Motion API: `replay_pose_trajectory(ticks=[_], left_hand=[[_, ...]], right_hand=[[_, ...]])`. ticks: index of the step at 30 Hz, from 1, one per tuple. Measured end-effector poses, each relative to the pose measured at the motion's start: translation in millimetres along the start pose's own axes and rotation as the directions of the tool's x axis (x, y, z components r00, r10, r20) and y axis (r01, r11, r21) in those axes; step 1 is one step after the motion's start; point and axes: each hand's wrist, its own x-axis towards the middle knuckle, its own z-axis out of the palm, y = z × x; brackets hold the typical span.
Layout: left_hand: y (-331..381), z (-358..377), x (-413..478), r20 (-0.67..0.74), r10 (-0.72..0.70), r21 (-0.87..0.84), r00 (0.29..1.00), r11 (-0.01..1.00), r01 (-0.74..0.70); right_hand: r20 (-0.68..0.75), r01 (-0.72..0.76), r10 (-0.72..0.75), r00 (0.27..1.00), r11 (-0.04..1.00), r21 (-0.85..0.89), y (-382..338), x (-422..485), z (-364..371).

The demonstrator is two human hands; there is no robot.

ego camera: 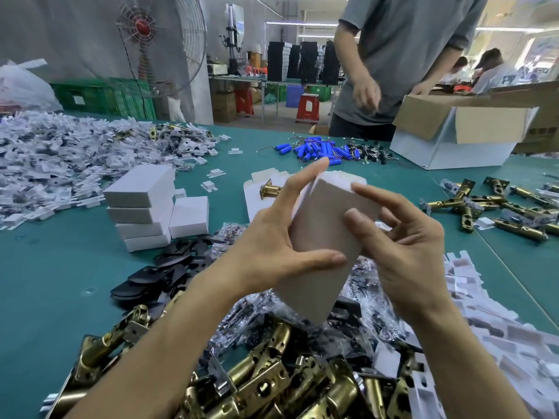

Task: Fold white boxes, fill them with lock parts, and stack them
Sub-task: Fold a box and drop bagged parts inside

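The person is mid-batch here. Both hands have the white box (326, 231) lifted off the green table (60, 282), above its near edge. The left hand (272, 246) pinches it, thumb in front and fingers behind. The right hand (402, 252) grips the other side, index finger up at the top flaps. That top end doesn't look tucked in yet, and there's no telling if anything's inside.

Done so far: a stack of closed boxes (142, 204) toward the left side, roughly four high, one more beside it.

Plenty left, judging by the near-edge heap: brass latch bolts (272, 373), shiny and tubular, flat matte black plates (169, 267), and crinkly clear bagged screws (375, 319). The box card is smooth, matte and sharp-creased.
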Motion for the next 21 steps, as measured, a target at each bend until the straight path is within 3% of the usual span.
replay_pose_trajectory(ticks=[5, 12, 18, 21], left_hand=[[2.0, 3.3, 4.1, 0.007, -0.063, -0.088, 0.998, 0.994, 0.063], [-0.8, -1.0, 2.0, 0.126, -0.171, -0.123, 0.977, 0.975, 0.187], [6.0, 2.9, 3.5, 0.023, -0.167, -0.213, 0.986, 0.962, 0.168], [7.9, 6.1, 2.1, 0.017, -0.151, -0.161, 0.988, 0.975, 0.151]], right_hand=[[0.075, 0.017, -0.018, 0.997, 1.0, 0.009, -2.1, -0.4, -0.6], [0.305, -0.141, 0.138, 0.942, 0.99, -0.014, -10.3, 4.2, -23.6], [0.118, -0.087, 0.078, 0.99, 0.994, 0.073, -13.4, 2.8, -17.4], [0.044, -0.069, 0.066, 0.997, 0.996, 0.064, -14.5, 1.8, -11.6]])
